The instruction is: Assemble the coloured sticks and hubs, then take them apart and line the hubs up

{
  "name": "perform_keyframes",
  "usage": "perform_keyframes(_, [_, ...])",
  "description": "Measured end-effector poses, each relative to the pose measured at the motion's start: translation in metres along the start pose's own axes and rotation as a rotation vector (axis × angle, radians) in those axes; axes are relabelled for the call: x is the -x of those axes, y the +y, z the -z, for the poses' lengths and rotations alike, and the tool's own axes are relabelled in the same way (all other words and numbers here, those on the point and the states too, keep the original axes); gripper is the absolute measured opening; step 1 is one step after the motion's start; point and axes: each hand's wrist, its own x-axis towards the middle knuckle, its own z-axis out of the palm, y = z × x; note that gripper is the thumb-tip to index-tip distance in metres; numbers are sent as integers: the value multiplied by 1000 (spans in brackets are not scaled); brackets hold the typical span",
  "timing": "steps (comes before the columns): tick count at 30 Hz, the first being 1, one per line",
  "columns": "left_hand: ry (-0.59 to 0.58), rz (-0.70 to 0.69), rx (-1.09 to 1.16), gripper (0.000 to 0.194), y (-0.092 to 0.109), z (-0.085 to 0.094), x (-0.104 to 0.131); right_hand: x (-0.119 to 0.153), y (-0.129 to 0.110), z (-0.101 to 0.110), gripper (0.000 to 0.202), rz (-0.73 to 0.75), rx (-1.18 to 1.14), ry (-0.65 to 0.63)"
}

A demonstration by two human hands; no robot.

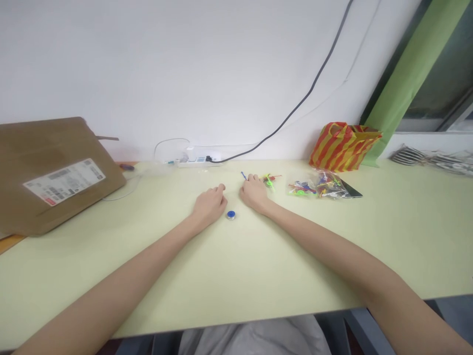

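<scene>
My left hand [210, 205] rests on the table with its fingers loosely curled. A gap shows between its index fingertip and thumb, and nothing is seen in it. Just right of it sits a small round container with a blue top [231, 215], touched by neither hand. My right hand [254, 193] lies closed on the table, its fingers bent downward. From its far left side pokes a thin blue plastic piece [244, 175]; the fingers cover the rest. Close by on its right lie small green and red plastic pieces [270, 181].
Clear bags of colourful plastic pieces [318, 185] lie further right, before a red-and-yellow striped bag [342, 148]. A cardboard box [48, 197] leans at the left. A power strip [199, 159] with a black cable [295, 109] is by the wall. Silvery bundles [436, 159] lie far right.
</scene>
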Motion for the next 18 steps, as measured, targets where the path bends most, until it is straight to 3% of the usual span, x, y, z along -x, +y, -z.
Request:
perform_keyframes(7, [31,-13,102,29,-2,2,0,2,0,1,37,-8,-14,25])
perform_keyframes(12, [180,20,634,22,-12,-1,-2,3,0,6,36,34,-55,85])
perform_keyframes(15, [175,128,1026,36,-10,3,1,8,-1,10,39,190,-164,174])
perform_keyframes(18, [142,196,1217,44,-1,11,7,20,-1,15,32,395,-354,241])
